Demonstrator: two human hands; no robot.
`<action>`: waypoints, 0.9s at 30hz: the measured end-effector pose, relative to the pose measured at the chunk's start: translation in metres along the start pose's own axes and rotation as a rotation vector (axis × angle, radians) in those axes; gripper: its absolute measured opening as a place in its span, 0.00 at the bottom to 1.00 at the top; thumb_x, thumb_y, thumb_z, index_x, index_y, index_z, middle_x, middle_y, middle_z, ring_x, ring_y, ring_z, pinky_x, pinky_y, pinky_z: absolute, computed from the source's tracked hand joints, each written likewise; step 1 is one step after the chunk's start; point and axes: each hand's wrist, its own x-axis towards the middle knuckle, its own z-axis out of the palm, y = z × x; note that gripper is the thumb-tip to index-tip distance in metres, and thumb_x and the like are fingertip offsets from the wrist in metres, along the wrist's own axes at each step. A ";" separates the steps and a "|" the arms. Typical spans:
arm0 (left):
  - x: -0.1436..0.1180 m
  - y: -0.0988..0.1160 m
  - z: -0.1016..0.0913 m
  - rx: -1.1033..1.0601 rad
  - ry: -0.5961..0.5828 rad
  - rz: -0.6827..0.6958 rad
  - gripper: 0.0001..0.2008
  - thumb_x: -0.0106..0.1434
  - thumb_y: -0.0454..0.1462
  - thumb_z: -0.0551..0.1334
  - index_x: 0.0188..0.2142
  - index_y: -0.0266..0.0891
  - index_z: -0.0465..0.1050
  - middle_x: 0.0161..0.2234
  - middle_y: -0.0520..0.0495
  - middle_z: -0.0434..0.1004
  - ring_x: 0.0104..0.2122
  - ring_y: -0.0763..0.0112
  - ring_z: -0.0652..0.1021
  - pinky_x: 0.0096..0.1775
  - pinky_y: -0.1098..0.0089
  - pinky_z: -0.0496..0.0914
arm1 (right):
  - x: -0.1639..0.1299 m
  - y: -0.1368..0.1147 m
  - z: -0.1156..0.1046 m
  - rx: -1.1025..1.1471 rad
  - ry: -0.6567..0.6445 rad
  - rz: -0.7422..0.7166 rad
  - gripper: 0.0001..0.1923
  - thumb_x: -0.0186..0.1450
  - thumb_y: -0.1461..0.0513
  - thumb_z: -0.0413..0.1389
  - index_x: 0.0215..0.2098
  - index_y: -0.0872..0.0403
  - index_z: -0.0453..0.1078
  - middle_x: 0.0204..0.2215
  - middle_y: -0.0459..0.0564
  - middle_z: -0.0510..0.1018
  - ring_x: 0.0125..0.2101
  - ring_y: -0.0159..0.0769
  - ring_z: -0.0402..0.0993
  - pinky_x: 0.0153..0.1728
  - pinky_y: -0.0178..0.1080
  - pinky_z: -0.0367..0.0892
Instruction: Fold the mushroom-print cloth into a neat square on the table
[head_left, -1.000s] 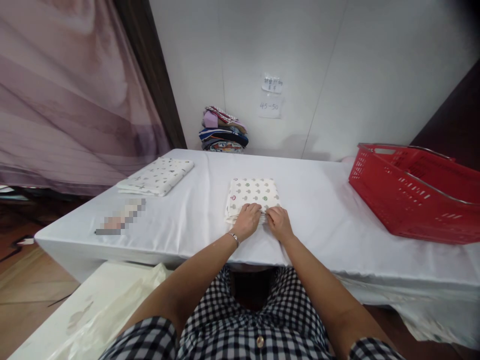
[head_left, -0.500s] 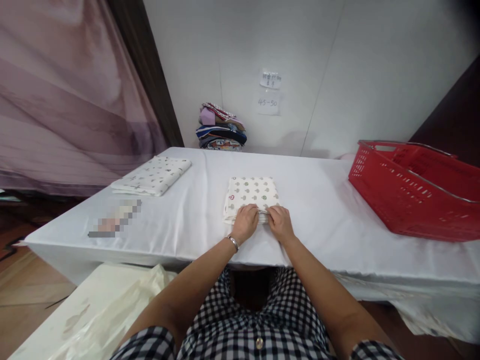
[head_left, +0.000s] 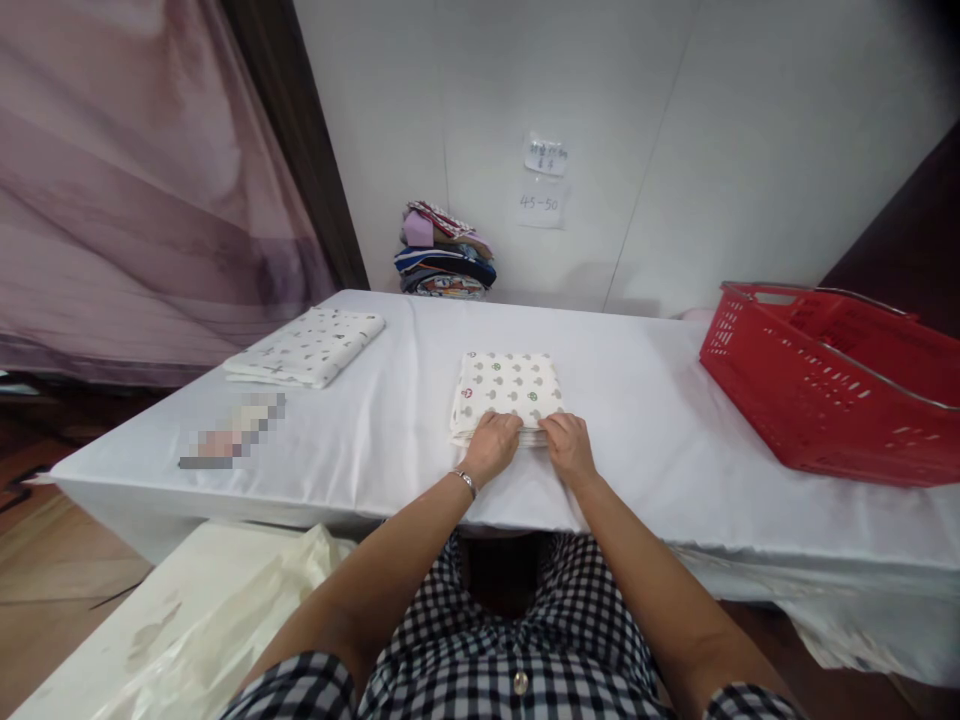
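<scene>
A folded white cloth with small green and red prints (head_left: 506, 385) lies in the middle of the white-covered table (head_left: 660, 440). My left hand (head_left: 491, 448) and my right hand (head_left: 570, 450) rest side by side on its near edge, fingers curled over the layered hem and pinching it. A bracelet sits on my left wrist. The near edge of the cloth is partly hidden under my fingers.
A second folded patterned cloth (head_left: 307, 346) lies at the far left of the table. A red plastic basket (head_left: 832, 378) stands on the right. A stack of folded colourful fabrics (head_left: 444, 255) sits by the wall. Paper notes (head_left: 541, 182) hang on the wall. A pale sheet (head_left: 187, 620) lies below left.
Both hands stay on the near edge of the folded cloth; only the view has shifted slightly.
</scene>
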 end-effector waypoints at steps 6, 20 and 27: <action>0.000 0.000 0.001 -0.023 0.002 -0.009 0.11 0.62 0.30 0.52 0.41 0.39 0.69 0.37 0.46 0.73 0.41 0.66 0.72 0.46 0.63 0.63 | -0.003 -0.005 -0.003 -0.035 -0.027 0.004 0.12 0.66 0.66 0.46 0.41 0.53 0.71 0.37 0.51 0.73 0.39 0.38 0.64 0.41 0.41 0.54; -0.004 -0.006 -0.015 -0.026 -0.070 -0.036 0.07 0.62 0.36 0.57 0.39 0.41 0.71 0.39 0.45 0.71 0.43 0.64 0.69 0.43 0.63 0.65 | -0.005 -0.005 -0.007 -0.017 -0.071 -0.003 0.13 0.63 0.66 0.50 0.44 0.53 0.70 0.39 0.51 0.72 0.42 0.40 0.64 0.43 0.43 0.56; 0.006 0.001 -0.026 0.065 -0.182 -0.030 0.05 0.59 0.32 0.57 0.33 0.39 0.72 0.36 0.44 0.71 0.40 0.61 0.70 0.40 0.62 0.65 | -0.006 0.000 -0.004 -0.015 -0.070 -0.013 0.12 0.66 0.65 0.48 0.45 0.53 0.70 0.39 0.52 0.73 0.41 0.39 0.64 0.42 0.42 0.56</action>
